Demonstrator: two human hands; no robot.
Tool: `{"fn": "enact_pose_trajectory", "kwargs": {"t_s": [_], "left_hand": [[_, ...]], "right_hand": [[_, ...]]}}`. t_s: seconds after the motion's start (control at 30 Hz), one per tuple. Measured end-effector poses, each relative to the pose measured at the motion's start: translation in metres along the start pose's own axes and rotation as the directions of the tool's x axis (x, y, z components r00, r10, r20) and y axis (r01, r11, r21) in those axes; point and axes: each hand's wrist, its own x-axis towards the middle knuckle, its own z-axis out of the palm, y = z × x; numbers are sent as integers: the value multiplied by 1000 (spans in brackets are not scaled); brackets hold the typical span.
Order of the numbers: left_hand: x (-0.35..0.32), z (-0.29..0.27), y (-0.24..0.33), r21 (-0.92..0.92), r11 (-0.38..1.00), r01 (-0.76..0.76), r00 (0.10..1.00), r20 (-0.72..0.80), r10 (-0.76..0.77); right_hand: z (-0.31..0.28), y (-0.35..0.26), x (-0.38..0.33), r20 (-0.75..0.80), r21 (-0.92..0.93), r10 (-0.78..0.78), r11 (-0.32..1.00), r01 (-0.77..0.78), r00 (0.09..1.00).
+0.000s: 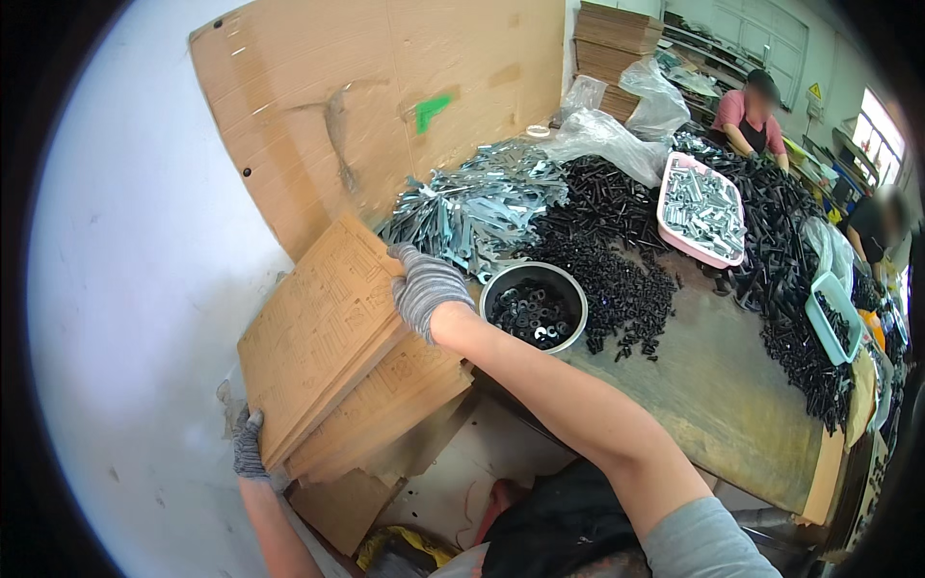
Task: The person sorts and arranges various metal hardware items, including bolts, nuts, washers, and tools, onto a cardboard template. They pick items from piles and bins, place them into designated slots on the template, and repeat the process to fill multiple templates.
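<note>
While both gloved hands grip a stack of flat cardboard sheets [332, 361], the stack stands tilted at the left end of the workbench [732, 405], close to the white wall [145, 241]. The right hand [424, 287] is closed over the upper edge of the stack, fingers curled round the top corner, with the bare forearm running back toward the lower right. The left hand [249, 445] clasps the lower left edge of the same stack, near the bottom of the picture. A large brown cardboard panel [385, 106] leans upright behind the stack against the wall. Just to the right of the right hand sits a round metal bowl [533, 308] holding small dark parts. Beyond the bowl lies a heap of black screws [617, 270], and beside that heap, toward the wall, a pile of shiny flat metal brackets [472, 207]. A pink tray [701, 210] filled with silver pieces rests on the black heap farther back, with crumpled clear plastic bags [617, 135] near it. A pale green bin [834, 318] sits at the right side of the bench. Two other people stand at the far end, one in a pink shirt [744, 114].
</note>
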Motion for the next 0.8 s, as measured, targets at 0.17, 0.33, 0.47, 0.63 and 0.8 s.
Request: {"fn": "enact_pose_trajectory", "kwargs": {"t_s": [0.17, 0.33, 0.47, 0.63, 0.8], "left_hand": [[-39, 23, 6, -136, 971, -194, 977, 66, 205], [-35, -2, 50, -411, 884, -224, 972, -29, 233], [-44, 69, 61, -638, 749, -179, 935, 126, 331], [-114, 277, 56, -827, 482, 288, 864, 442, 241], [-138, 410, 47, -616, 715, 332, 505, 756, 417]], "right_hand": [[12, 40, -8, -273, 566, -123, 781, 263, 954], [-75, -7, -67, -418, 606, -356, 576, 549, 835], [-153, 2, -134, -597, 704, -208, 327, 630, 775], [-179, 63, -219, -777, 566, -13, 422, 708, 629], [-272, 109, -350, -951, 216, 21, 760, 614, 309]]}}
